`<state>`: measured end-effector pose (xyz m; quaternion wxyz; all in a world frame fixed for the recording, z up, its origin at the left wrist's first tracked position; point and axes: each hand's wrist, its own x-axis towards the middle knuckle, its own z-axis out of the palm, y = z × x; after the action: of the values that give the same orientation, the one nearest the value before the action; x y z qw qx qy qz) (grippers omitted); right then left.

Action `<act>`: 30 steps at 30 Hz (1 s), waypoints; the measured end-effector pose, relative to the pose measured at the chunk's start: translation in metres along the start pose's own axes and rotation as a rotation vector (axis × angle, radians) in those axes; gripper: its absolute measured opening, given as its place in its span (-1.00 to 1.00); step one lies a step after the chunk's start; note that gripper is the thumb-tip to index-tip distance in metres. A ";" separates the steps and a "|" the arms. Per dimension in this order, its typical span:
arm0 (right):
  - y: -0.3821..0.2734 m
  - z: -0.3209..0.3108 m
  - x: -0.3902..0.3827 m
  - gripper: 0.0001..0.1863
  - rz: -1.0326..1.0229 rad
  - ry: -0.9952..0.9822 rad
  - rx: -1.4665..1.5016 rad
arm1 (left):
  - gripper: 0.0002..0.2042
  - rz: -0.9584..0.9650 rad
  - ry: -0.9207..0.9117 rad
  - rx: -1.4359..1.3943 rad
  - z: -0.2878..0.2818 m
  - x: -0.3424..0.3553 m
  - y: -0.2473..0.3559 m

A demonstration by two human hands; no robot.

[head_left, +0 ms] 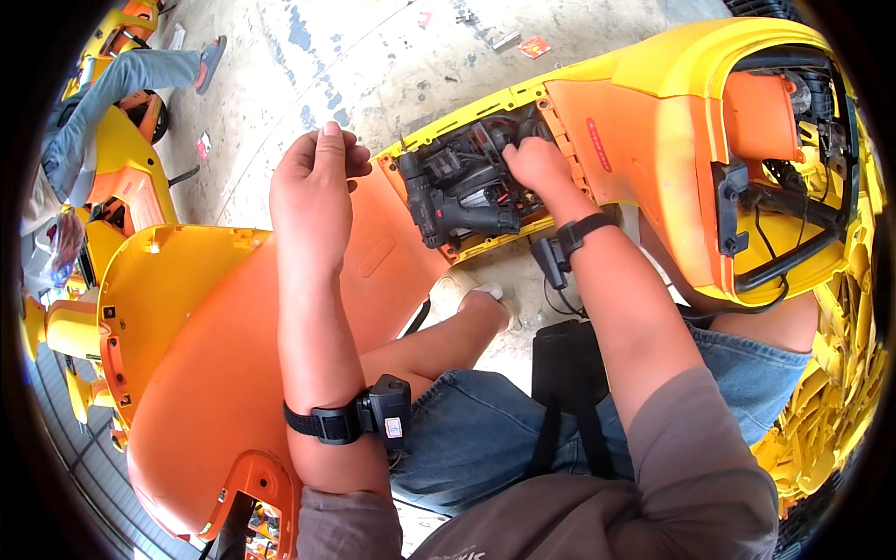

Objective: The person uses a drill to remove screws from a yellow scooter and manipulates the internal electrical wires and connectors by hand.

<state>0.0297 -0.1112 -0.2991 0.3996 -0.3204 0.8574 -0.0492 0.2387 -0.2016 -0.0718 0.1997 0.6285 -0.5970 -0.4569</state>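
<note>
My left hand [320, 168] is raised over the orange panel, left of the compartment. Its fingers are loosely bent, the thumb points up, and nothing shows in them. My right hand [539, 166] reaches down into the right part of an open compartment [476, 119] in the yellow and orange scooter body. Its fingers are curled, and their tips and anything between them are hidden. Beside it lies a jumble of dark tools and parts. Among them a black cordless drill [471, 220] rests at the compartment's near left side.
The scooter shell's orange front [653, 140] extends right, with a black tube frame [793, 252]. A large orange panel [224, 345] lies left. Yellow parts [826, 401] are heaped at right. A person's leg [140, 84] and another scooter [131, 177] are at upper left.
</note>
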 end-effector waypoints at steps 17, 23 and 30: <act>0.091 0.046 -0.092 -0.50 -0.574 0.339 0.192 | -0.65 0.088 -0.074 0.008 0.010 -0.003 -0.004; 0.091 0.032 -0.101 -0.39 -0.631 0.322 0.035 | -0.66 0.119 -0.066 0.017 0.012 -0.004 -0.006; 0.088 0.029 -0.103 -0.40 -0.643 0.251 -0.047 | -0.67 0.169 -0.117 0.066 0.020 -0.014 -0.004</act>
<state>0.0545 0.0244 -0.2811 0.2474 -0.5749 0.7559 -0.1920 0.2271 -0.1817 -0.0803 0.1815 0.5542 -0.6732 -0.4547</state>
